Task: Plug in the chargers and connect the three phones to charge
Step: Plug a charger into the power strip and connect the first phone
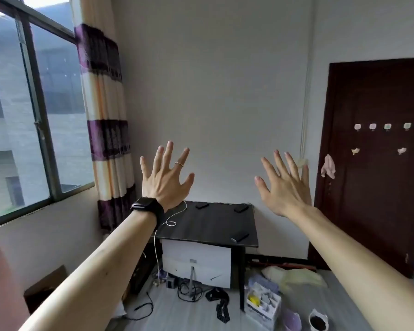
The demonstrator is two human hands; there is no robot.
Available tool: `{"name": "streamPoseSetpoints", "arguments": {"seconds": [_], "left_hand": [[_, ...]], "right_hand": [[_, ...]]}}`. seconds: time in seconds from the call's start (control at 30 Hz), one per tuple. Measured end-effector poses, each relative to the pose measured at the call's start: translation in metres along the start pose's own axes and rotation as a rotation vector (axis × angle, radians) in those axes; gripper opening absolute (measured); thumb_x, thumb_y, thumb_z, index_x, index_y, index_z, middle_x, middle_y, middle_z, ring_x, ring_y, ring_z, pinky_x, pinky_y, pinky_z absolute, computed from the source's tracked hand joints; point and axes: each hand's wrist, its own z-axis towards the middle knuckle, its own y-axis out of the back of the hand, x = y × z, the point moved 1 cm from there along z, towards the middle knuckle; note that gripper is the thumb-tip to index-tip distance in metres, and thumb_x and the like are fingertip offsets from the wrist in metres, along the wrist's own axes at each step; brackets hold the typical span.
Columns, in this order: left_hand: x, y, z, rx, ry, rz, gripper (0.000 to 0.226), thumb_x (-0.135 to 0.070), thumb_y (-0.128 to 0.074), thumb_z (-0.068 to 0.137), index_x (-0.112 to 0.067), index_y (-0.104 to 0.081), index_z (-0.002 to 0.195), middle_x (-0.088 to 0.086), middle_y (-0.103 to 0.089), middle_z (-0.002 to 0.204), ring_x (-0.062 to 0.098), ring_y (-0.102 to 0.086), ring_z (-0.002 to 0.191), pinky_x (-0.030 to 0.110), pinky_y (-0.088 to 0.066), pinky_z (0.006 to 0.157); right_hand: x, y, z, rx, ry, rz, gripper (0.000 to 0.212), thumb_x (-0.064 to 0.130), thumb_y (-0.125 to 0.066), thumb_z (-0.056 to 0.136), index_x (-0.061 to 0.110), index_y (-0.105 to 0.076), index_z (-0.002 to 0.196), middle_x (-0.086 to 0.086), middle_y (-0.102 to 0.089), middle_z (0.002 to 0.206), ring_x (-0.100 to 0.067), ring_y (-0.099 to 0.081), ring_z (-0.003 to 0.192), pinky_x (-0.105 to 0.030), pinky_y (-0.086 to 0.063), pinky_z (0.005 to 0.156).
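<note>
Head view: both hands raised in front of the wall, palms away. Left hand, watch on wrist, fingers spread, holding nothing. Right hand likewise splayed and empty.

Three dark phones lie flat on the black tabletop, well apart: phone one back left, phone two back right, phone three front right. None looks cabled. A white cable loops on the left edge and hangs to the floor.

Risks, my guess: tugging that hanging cable could drag it off the edge; black cords tangled on the floor could get mixed up. No charger brick or socket clearly visible.

White crate on the floor, right: holds pale bits and something yellow, unclear what. A bowl beside it holds something dark.
</note>
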Motion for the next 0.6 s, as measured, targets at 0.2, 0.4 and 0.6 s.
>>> {"name": "streamPoseSetpoints", "arguments": {"seconds": [0.2,0.4,0.6], "left_hand": [[-0.006,-0.079,0.03,0.022,0.065,0.001,0.07,-0.064,-0.034,0.094,-0.05,-0.002,0.155,-0.006,0.01,0.167,0.018,0.011,0.154,0.062,0.004,0.12],[-0.017,-0.156,0.079,0.07,0.162,0.003,0.069,-0.064,-0.035,0.094,-0.05,-0.004,0.155,-0.005,0.008,0.168,0.018,0.011,0.153,0.062,0.004,0.119],[-0.036,-0.211,0.124,0.091,0.161,0.02,0.069,-0.063,-0.037,0.094,-0.049,-0.008,0.155,-0.004,0.005,0.168,0.019,0.007,0.154,0.064,0.003,0.119]], "right_hand": [[-0.027,-0.075,0.055,0.033,0.067,0.002,0.066,0.062,-0.013,0.098,0.037,-0.008,0.159,0.003,0.007,0.169,-0.021,0.015,0.154,-0.057,0.004,0.121],[-0.06,-0.149,0.123,0.095,0.131,0.02,0.066,0.063,-0.013,0.097,0.038,-0.01,0.158,0.003,0.006,0.169,-0.021,0.014,0.154,-0.058,0.005,0.121],[-0.093,-0.204,0.172,0.139,0.139,0.034,0.066,0.063,-0.015,0.098,0.038,-0.011,0.158,0.002,0.003,0.169,-0.022,0.013,0.154,-0.058,0.005,0.12]]}}
